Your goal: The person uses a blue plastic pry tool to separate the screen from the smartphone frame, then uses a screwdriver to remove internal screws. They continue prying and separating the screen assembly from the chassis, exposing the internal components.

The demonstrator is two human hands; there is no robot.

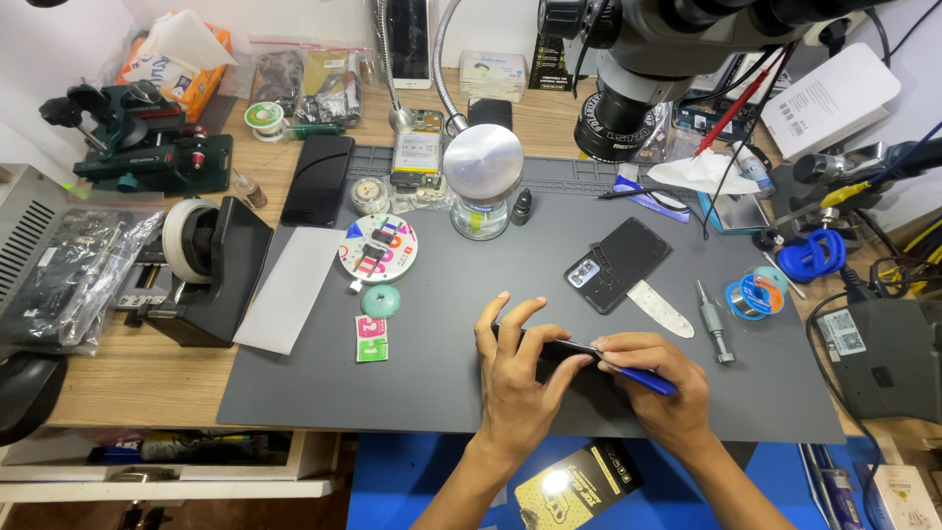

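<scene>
Grey mat (442, 373), blue-handled tool (643, 380), black phone (564, 350).

A matt grey rubbery mat (412, 383) is laid over a wooden bench top (128, 378). A glossy black phone (559, 350) is gripped beside a blue plastic-handled tool (643, 380). A brushed metal pry blade (659, 308), a steel screwdriver (714, 322) and crumpled white tissue (702, 172) are seen.
</scene>
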